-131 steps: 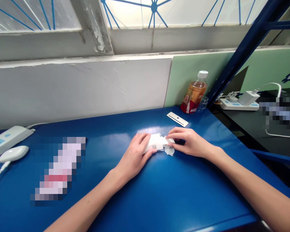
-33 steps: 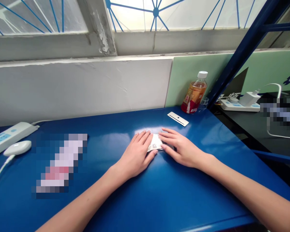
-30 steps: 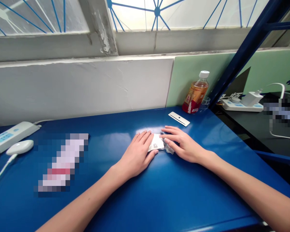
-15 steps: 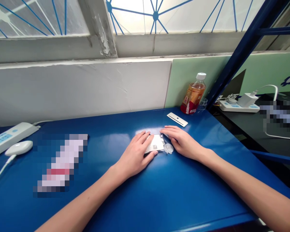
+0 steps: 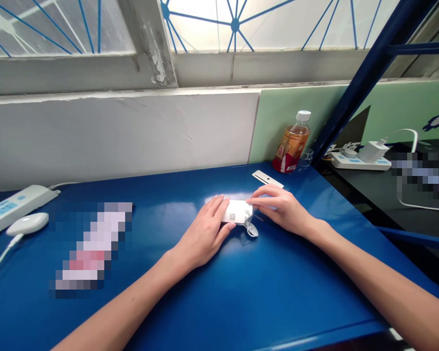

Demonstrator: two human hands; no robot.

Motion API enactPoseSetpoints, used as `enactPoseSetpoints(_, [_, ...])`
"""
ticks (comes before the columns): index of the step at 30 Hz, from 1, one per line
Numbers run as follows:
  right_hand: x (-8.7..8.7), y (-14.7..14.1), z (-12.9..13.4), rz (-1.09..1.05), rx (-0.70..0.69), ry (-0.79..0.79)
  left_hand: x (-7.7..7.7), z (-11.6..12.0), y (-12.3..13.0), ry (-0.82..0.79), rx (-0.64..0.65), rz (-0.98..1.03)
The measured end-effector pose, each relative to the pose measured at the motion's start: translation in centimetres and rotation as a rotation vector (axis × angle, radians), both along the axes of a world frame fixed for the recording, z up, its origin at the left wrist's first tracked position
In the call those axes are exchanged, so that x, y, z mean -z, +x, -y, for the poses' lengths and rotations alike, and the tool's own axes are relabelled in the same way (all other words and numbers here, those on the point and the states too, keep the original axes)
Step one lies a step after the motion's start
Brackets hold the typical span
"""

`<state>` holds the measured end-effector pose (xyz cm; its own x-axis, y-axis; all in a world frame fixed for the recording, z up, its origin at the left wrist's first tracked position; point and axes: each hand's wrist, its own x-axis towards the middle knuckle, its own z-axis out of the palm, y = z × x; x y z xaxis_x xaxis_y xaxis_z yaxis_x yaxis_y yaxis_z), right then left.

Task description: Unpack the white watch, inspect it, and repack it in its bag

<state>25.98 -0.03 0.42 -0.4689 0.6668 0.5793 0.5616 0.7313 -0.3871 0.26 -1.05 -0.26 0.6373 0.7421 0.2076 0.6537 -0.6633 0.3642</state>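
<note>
A small white packet with a printed square code lies or hovers low over the blue desk; I cannot tell which. My left hand grips its left end, fingers along the top edge and thumb at the lower edge. At its upper right corner, the fingertips of my right hand are pinched together on the packet's edge. Clear crinkled plastic shows at that end, and a round clear piece hangs below it. Behind my right hand lies a flat white strip with a dark line, its near end partly covered.
Beyond the strip stands a drink bottle by the green wall panel. A blurred-out flat object lies on the left, near a white power strip and a white rounded device. A blue metal post rises at the right.
My right hand has gone from loosely spread beside the packet to a pinch at its corner. The packet has shifted slightly upward, and the round clear piece has swung lower and tilted.
</note>
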Motion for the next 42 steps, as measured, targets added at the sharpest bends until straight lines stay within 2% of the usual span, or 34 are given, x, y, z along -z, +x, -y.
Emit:
enactPoseSetpoints(3, [-1.2, 0.1, 0.3, -0.134, 0.024, -0.042, -0.1, 0.1, 0.1, -0.016, -0.058, 0.058])
enactPoseSetpoints(7, [-2.3, -0.3, 0.6, -0.413, 0.089, -0.124, -0.2, 0.2, 0.0, 0.008, -0.057, 0.162])
enactPoseSetpoints(10, [-2.4, -0.4, 0.6, -0.551, 0.104, -0.233, -0.3, 0.3, 0.0, 0.036, -0.095, 0.238])
enactPoseSetpoints(13, [-2.0, -0.6, 0.5, -0.569, 0.173, -0.362, -0.6, 0.5, 0.0, 0.101, -0.110, 0.317])
enactPoseSetpoints(16, [-1.2, -1.2, 0.4, -0.608, 0.236, -0.504, -0.9, 0.8, 0.2, 0.168, -0.020, 0.304])
enactPoseSetpoints(20, [-0.2, -1.9, 0.4, -0.629, 0.247, -0.631, -1.1, 0.9, 0.6, 0.170, 0.126, 0.112])
enactPoseSetpoints(22, [0.1, -2.0, 0.4, -0.564, 0.220, -0.647, -0.9, 0.8, 0.8, 0.141, 0.128, 0.068])
enactPoseSetpoints(24, [0.4, -1.9, 0.4, -0.451, 0.210, -0.590, -0.7, 0.7, 0.8, 0.103, 0.116, 0.064])
enactPoseSetpoints(27, [0.5, -1.5, 0.7, -0.189, 0.229, -0.297, -0.4, 0.6, 0.7, 0.064, 0.089, 0.081])
enactPoseSetpoints(29, [0.4, -1.3, 1.1, 0.010, 0.153, -0.146, -0.5, 0.5, 0.5, 0.056, 0.069, 0.090])
enactPoseSetpoints(33, [0.0, -1.1, 1.7, 0.277, -0.063, -0.177, -0.9, 0.3, 0.1, 0.045, 0.062, 0.065])
enactPoseSetpoints(37, [0.2, -1.1, 2.0, 0.416, -0.082, -0.231, -0.8, 0.2, -0.3, 0.029, 0.077, -0.024])
enactPoseSetpoints(42, [0.4, -1.4, 2.2, 0.465, -0.058, -0.210, -0.6, 0.1, -0.3, 0.026, 0.089, -0.092])
